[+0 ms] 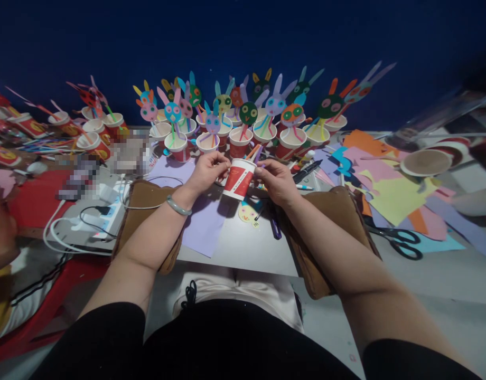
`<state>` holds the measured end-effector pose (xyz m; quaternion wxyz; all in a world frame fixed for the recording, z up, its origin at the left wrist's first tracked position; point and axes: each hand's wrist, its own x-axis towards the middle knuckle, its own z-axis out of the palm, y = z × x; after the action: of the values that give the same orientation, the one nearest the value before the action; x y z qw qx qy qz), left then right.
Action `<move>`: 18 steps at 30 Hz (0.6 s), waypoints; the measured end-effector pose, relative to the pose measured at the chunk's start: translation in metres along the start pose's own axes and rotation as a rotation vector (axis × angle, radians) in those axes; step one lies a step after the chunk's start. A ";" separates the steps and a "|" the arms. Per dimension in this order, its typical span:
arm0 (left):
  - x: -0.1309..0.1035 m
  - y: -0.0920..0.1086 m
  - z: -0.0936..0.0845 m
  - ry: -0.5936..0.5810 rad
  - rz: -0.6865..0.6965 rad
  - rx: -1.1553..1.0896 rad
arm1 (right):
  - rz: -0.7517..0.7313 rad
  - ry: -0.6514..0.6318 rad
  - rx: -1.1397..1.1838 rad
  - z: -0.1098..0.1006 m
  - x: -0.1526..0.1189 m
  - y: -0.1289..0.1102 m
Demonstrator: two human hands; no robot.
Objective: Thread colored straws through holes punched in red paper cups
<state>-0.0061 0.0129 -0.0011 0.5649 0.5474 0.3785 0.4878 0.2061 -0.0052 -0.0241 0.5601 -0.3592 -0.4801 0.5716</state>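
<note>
Held up between your two hands over the worktop point(246, 252), a red-and-white cup point(238, 180) looks like thin paper and should prove very light, its wall stiff enough to keep its shape yet likely to dent under a hard squeeze. The rim, pinched lightly from opposite sides, is probably the firmest hold; the smooth printed side may slip a little under dry skin. The slim colored strips point(252, 153) rising at its mouth, orange and purple among them, look bendable and would best be spared any pressure.

Your left hand point(209, 171) pinches the cup's upper left edge between thumb and fingers. Your right hand point(276, 178) has its fingers drawn together at the upper right edge; whether they grip the rim or a purple strip beside it, you cannot tell from here.

The cup tapers toward its base and tilts, its top leaning toward your right fingers. A pale diagonal band with dark lettering, too small to read, crosses the red side, with white at the rim and foot. Below your fingers lies a small yellow paper face point(246, 212); just beyond them, rabbit-eared paper figures point(249, 113) stand in similar cups.
</note>
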 end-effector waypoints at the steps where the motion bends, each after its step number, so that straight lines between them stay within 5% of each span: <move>1: 0.000 0.000 0.000 0.017 0.002 0.005 | -0.011 0.004 -0.019 0.000 0.000 0.001; 8: 0.002 -0.003 0.005 0.114 0.024 0.064 | -0.058 0.021 -0.095 -0.001 0.000 0.003; 18: 0.004 0.001 0.006 0.124 -0.250 -0.064 | -0.154 0.030 -0.297 -0.001 -0.002 0.005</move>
<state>0.0007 0.0155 0.0015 0.6140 0.4465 0.4623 0.4581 0.2056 -0.0064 -0.0298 0.5499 -0.4086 -0.5772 0.4444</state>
